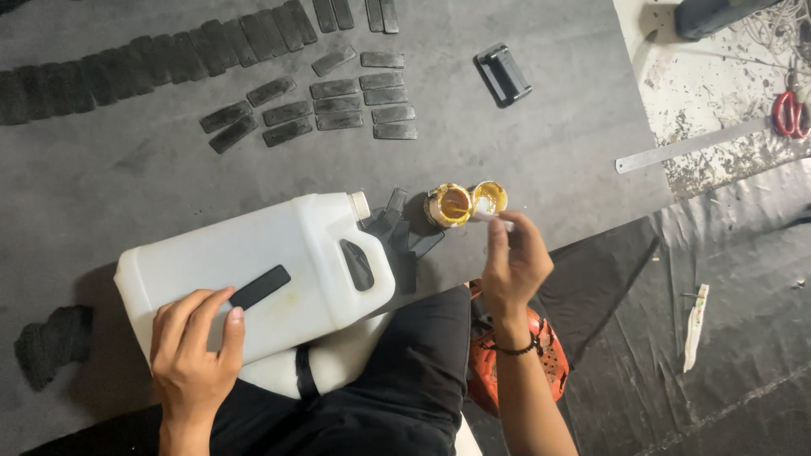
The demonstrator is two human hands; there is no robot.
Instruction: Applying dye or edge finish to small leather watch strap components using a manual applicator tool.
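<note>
Jug (253,270) first: big white plastic, lying on its side across the lap, steadied as a work surface under the left hand (196,350), whose flat fingers pin a black strip (259,287). Just beyond the right hand's (511,262) fingertips sits a small tin of yellow glue (449,206); those fingers pinch a pale applicator (494,221), dipping. Open mat (549,152) lies further out.
</note>
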